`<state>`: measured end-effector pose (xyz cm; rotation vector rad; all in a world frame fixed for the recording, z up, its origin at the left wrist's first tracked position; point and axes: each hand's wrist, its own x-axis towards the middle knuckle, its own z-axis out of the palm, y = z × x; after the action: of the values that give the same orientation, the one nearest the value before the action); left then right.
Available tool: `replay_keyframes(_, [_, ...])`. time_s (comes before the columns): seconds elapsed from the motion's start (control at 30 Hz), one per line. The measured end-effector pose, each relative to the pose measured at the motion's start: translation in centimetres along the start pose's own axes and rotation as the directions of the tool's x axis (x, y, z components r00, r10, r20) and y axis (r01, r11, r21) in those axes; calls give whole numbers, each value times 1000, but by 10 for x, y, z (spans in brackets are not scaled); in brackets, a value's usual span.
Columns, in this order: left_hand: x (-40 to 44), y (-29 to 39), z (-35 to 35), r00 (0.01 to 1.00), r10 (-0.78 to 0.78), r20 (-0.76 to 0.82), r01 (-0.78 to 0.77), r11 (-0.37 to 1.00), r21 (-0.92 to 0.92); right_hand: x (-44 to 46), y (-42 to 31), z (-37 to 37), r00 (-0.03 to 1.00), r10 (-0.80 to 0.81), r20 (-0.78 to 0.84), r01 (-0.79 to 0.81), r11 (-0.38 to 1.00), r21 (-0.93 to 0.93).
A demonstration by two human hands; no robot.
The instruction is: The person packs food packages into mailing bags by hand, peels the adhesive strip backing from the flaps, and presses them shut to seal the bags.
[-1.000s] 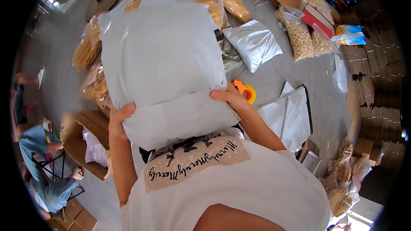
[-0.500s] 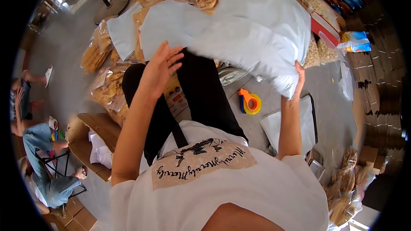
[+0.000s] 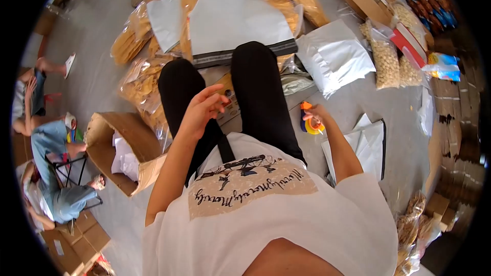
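My left hand (image 3: pixel 200 111) hovers above my thigh, fingers apart, holding nothing. Down on the floor to the right, my right hand (image 3: pixel 318 114) has its fingers closed on an orange and blue tape dispenser (image 3: pixel 306 111) with a yellow roll. Beyond it lies a filled white mailer bag (image 3: pixel 337 56), its surface creased. In front of my knees a flat white mailer bag (image 3: pixel 238 18) with a dark strip along its near edge rests over bags of brown dried food (image 3: pixel 146 84).
An open cardboard box (image 3: pixel 148 171) with white paper stands at left, near seated people (image 3: pixel 61 184). Folded white mailers (image 3: pixel 360 145) lie right of my arm. Clear bags of pale pieces (image 3: pixel 384 64) and stacked cardboard (image 3: pixel 455 107) line the right side.
The filled mailer bag has left my right hand and now lies on the floor. My right hand has come down to the tape dispenser. The left hand remains open.
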<state>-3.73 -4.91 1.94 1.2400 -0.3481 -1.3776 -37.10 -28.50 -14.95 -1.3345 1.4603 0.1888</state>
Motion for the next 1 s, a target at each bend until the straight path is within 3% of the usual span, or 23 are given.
replay_keyframes(0.03, [1,-3,1,1000,25,-4,-25,998,57,-4,-16,7,993,-118,7,117,989,89])
replay_keyframes(0.07, [1,-3,4,999,47,-5,-46,996,81,2,-33,11,932,-338,-131,347,936,53])
replay_keyframes(0.1, [2,-4,5,997,70,23,-72,991,109,6,-51,15,803,-540,-253,557,831,-6])
replay_keyframes(0.13, [5,-4,7,994,95,54,-102,985,139,-35,-101,19,784,-532,-319,567,823,21])
replay_keyframes(0.2, [9,3,21,990,97,101,-110,985,130,-86,-168,32,568,-749,-342,816,568,109])
replay_keyframes(0.27, [8,8,44,947,286,148,-299,952,72,-139,-217,48,563,-821,-95,820,542,181])
replay_keyframes(0.33, [13,4,60,900,385,207,-386,922,-35,-173,-246,72,503,-844,185,827,533,182])
replay_keyframes(0.37, [18,0,61,901,320,293,-320,946,-48,-179,-250,83,444,-854,271,826,508,246])
replay_keyframes(0.43, [15,0,61,910,309,276,-307,950,-52,-193,-261,95,375,-831,412,807,511,296])
replay_keyframes(0.53, [3,7,37,923,280,263,-285,958,-21,-208,-271,107,415,-776,475,681,611,404])
replay_keyframes(0.57, [-4,11,28,918,279,281,-296,955,21,-208,-271,112,343,-827,445,714,538,449])
replay_keyframes(0.6, [-14,18,20,919,290,265,-304,953,11,-207,-273,114,336,-821,462,715,542,443])
replay_keyframes(0.67, [-37,34,4,903,209,375,-230,973,12,-205,-276,116,436,-805,402,689,586,426])
replay_keyframes(0.73, [-47,35,-7,927,220,305,-233,972,7,-201,-277,126,428,-791,438,624,609,489])
replay_keyframes(0.83, [-44,21,-11,937,347,35,-317,891,-326,-208,-274,153,417,-785,458,717,594,365])
replay_keyframes(0.87, [-41,21,-13,936,348,42,-316,889,-331,-196,-268,164,383,-795,470,733,571,370])
replay_keyframes(0.93, [-35,19,-11,926,354,-131,-376,842,-388,-195,-270,165,457,-759,463,726,620,299])
replay_keyframes(1.0, [-23,16,-14,916,357,-184,-399,858,-323,-185,-272,151,493,-719,489,688,667,287])
